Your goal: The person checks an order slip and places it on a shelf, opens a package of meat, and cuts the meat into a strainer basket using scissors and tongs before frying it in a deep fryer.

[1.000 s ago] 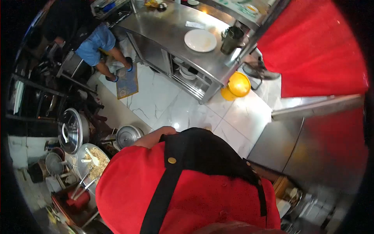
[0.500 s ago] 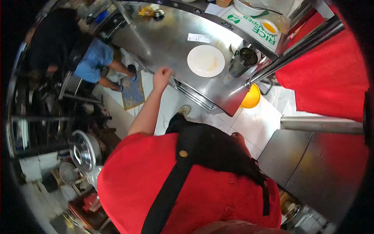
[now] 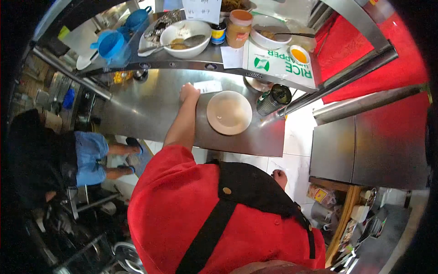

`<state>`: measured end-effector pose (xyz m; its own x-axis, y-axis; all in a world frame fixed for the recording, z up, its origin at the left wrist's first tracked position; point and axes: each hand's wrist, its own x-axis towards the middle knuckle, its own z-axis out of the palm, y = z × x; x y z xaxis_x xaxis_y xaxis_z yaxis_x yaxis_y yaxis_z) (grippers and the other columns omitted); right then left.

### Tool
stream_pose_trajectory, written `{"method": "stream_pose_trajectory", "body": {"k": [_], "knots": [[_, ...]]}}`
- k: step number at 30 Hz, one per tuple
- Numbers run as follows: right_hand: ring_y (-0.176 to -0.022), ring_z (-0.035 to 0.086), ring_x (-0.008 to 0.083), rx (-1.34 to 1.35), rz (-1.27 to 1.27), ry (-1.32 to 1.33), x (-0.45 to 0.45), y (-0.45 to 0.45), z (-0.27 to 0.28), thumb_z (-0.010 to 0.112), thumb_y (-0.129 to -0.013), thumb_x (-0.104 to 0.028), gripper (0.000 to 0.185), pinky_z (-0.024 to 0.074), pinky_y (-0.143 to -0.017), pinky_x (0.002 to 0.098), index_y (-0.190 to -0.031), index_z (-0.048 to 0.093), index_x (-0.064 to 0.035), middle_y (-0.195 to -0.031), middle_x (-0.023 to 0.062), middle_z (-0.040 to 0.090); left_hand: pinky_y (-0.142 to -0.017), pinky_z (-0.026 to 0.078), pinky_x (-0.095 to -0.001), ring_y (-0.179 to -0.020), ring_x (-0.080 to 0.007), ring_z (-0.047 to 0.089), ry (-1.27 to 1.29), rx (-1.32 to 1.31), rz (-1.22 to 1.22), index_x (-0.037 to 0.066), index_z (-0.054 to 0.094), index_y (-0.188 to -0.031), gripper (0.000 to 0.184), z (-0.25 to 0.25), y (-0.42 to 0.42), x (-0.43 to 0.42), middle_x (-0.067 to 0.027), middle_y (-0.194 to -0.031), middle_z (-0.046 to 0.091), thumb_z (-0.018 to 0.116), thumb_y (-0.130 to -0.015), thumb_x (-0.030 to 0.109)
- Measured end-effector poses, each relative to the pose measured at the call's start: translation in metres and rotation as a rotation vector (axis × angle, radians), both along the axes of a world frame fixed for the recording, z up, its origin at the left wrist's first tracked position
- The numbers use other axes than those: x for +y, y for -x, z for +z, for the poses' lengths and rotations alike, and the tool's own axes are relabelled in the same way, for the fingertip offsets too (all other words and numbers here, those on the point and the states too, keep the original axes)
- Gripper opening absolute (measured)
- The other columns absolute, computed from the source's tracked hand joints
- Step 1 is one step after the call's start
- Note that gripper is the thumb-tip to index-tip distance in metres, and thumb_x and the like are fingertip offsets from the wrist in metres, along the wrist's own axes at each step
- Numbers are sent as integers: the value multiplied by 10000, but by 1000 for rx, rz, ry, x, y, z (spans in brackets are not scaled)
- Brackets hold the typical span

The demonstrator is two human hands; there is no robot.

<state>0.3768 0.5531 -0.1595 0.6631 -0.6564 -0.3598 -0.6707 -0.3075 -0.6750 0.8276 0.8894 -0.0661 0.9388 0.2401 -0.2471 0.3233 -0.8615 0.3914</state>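
My left hand (image 3: 190, 92) reaches out over the steel counter (image 3: 146, 109), its fingers pressed together at the left end of a white paper slip (image 3: 210, 86). The slip lies flat on the metal, and the fingertips hide its near end. Just right of that hand is a round white plate (image 3: 229, 113) with faint smears on it. A dark ribbed tumbler (image 3: 274, 100) leans beside the plate. Low at my right side hangs my right hand (image 3: 279, 177), fingers curled, with nothing visible in them.
A raised shelf holds white bowls (image 3: 185, 40) with spoons, a sauce jar (image 3: 239, 29), a rice wrapper pack (image 3: 280, 64) and blue cups (image 3: 109, 45). A metal post (image 3: 337, 73) crosses at right. A person in blue shorts (image 3: 90, 157) is at left. A steel cabinet (image 3: 388, 150) stands right.
My left hand has moved forward from the counter's front edge to the paper slip. The view has shifted, bringing more of the shelf into sight. My right hand still hangs low.
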Motion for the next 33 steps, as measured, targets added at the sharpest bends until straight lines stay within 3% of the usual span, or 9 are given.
{"method": "stream_pose_trajectory", "body": {"k": [5, 13, 19, 20, 21, 22, 24, 27, 33], "knots": [[-725, 613, 190, -337, 40, 64, 54, -102, 115, 525, -877, -172, 204, 471, -681, 302, -903, 621, 7, -796, 146, 641, -855, 459, -406, -1013, -333, 556, -5, -174, -22, 56, 582, -1015, 353, -21, 13, 32, -173, -1077, 574, 642, -720, 241], [-702, 598, 224, -555, 383, 127, 102, -188, 154, 579, -816, -129, 150, 466, -651, 317, -891, 626, -8, -797, 145, 620, -814, 459, -389, -938, -298, 567, 40, -147, -113, 95, 620, -919, 221, -28, 55, 126, -148, -1000, 576, 584, -703, 126], [-703, 603, 280, -611, 604, 55, 161, -227, 187, 569, -814, -130, 153, 475, -654, 347, -888, 623, -7, -801, 152, 620, -749, 459, -359, -845, -263, 586, 134, -462, -266, 77, 629, -842, 137, -36, 92, 146, -101, -841, 607, 569, -720, 97], [-716, 602, 295, -658, 695, 108, 168, -233, 193, 570, -811, -130, 155, 479, -665, 354, -894, 622, -10, -810, 152, 620, -733, 457, -330, -826, -236, 588, 434, -532, -214, 69, 622, -840, 113, -33, 98, 143, -91, -825, 608, 569, -740, 71], [-749, 601, 309, -620, 719, 63, 177, -236, 208, 583, -801, -133, 167, 484, -695, 363, -924, 612, -23, -830, 150, 620, -717, 455, -302, -808, -209, 591, 739, -595, -162, 61, 616, -838, 93, -21, 100, 134, -81, -809, 610, 568, -760, 44], [-749, 601, 309, -628, 709, 66, 186, -243, 218, 583, -801, -133, 167, 484, -695, 363, -924, 612, -23, -830, 150, 620, -717, 455, -302, -808, -209, 591, 738, -599, -175, 61, 616, -838, 93, -9, 103, 126, -81, -809, 610, 568, -760, 44], [-771, 606, 304, -955, 888, 183, 202, -253, 232, 599, -799, -135, 183, 485, -716, 360, -953, 600, -36, -836, 144, 621, -675, 453, -256, -776, -153, 580, 1025, -451, -359, 39, 611, -857, 85, 56, 133, 104, -74, -827, 623, 564, -797, 2], [-810, 603, 302, -666, 965, -61, 224, -249, 264, 614, -795, -128, 187, 480, -728, 358, -960, 592, -43, -877, 137, 616, -650, 469, -247, -786, -136, 597, 741, -529, -721, 17, 612, -903, 94, 130, 154, 70, -80, -845, 639, 577, -815, 9], [-835, 593, 309, -802, 841, -15, 211, -250, 279, 634, -782, -120, 190, 477, -733, 356, -941, 575, -33, -936, 144, 605, -634, 480, -250, -808, -141, 627, 1012, -430, -681, 9, 620, -945, 142, 143, 154, 45, -80, -905, 654, 624, -808, 48]]}}
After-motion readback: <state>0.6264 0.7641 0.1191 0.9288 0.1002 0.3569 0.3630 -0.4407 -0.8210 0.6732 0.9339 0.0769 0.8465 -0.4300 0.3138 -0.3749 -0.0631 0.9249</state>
